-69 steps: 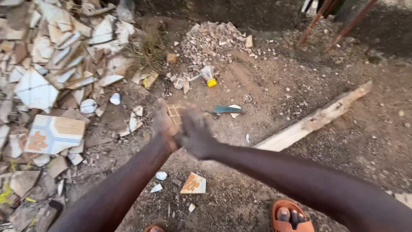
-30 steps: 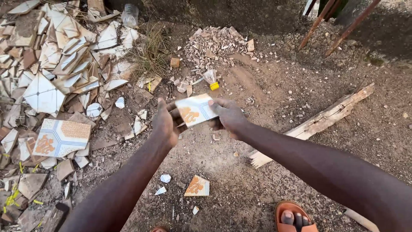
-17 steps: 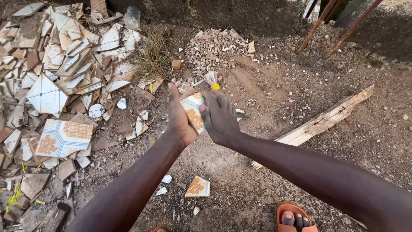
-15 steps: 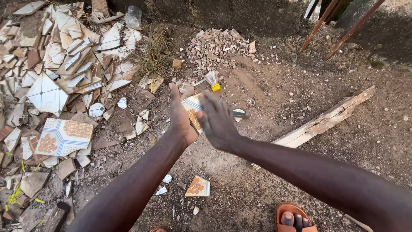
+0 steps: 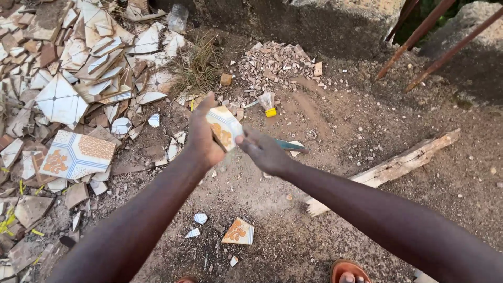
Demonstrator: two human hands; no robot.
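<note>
**Tile piece held over broken-tile ground**

Hands meet at the centre of the head view, above bare dirt. Left hand [image 5: 203, 137] is closed around a tile piece [image 5: 224, 127], thumb up along its near edge and fingers behind it, so the white and orange patterned face is tilted toward the camera; probably held this way to keep the face in sight. Right hand [image 5: 263, 152] is just beside the piece's lower right edge, fingers loosely curled and pointing at it. Cannot tell whether the fingertips touch the tile; nothing is seen gripped in this hand.

Directly behind the right hand, a dark flat tool [image 5: 290, 145] lies on the ground, partly hidden; its kind is unclear. Farther out sits a small clear plastic bag with a yellow cap [image 5: 268, 102], near a mound of small rubble [image 5: 272, 65] that lies against the base of a concrete wall [image 5: 293, 21].

Below the forearms, a smaller orange-patterned shard [image 5: 238, 232] lies flat on the dirt with a few white chips beside it. To the left, a large heap of broken tiles [image 5: 78, 78] is spread out, with one nearly whole patterned tile [image 5: 77, 154] lying face up at its near edge. To the right, a rough wooden plank [image 5: 385, 170] lies diagonally, well apart from the hands. A sandalled foot [image 5: 350, 272] shows at the bottom edge.
</note>
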